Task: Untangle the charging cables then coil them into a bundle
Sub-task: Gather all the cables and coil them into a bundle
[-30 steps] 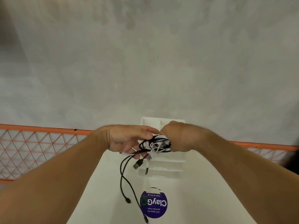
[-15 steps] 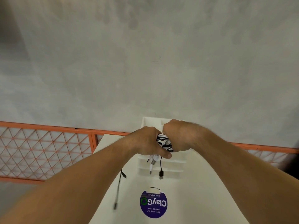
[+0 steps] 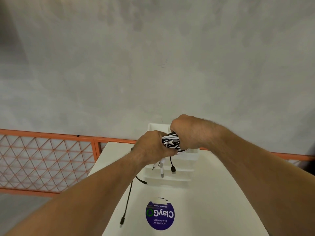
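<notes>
Both hands curl tightly round a bundle of black and white charging cables (image 3: 171,142), held above the white table (image 3: 213,210). The left hand (image 3: 153,148) grips it from nine o'clock and the right hand (image 3: 188,133) from three. Plug ends (image 3: 162,171) dangle at six o'clock over a white compartment tray (image 3: 185,168), and one black cable tail (image 3: 127,200) hangs toward seven. Farther out at six, a round purple sticker (image 3: 160,214), upside down, reads "ClayGo", "Clean as you go", "Let's keep our pantries clean".

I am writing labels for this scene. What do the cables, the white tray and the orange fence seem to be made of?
The cables: probably rubbery plastic sheath, black and white, bent in tight loops. The white tray: likely moulded plastic, smooth, stepped ridges. The orange fence: seemingly painted metal, thin diamond mesh.
</notes>
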